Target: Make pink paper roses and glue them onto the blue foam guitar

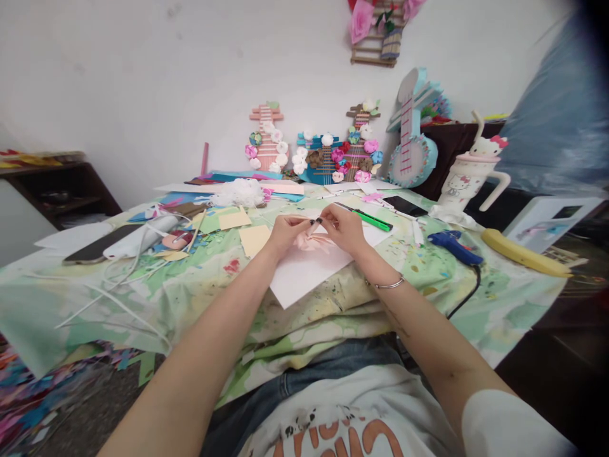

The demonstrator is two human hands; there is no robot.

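Over a white sheet of paper on the table, both my hands meet at a crumpled piece of pale pink paper. My left hand pinches it from the left with thumb and fingertips. From the other side, my right hand grips its upper part, fingers curled and the tips nearly touching those of the left. The paper fans out in folds below the fingertips, and the fingers partly cover it. Just beyond my right hand lies a green utility knife.
A blue glue gun with a black cord lies at right, near a long yellow object and a handled tumbler. Phone, white cables and paper scraps cover the left. Flower-decorated crafts lean against the wall.
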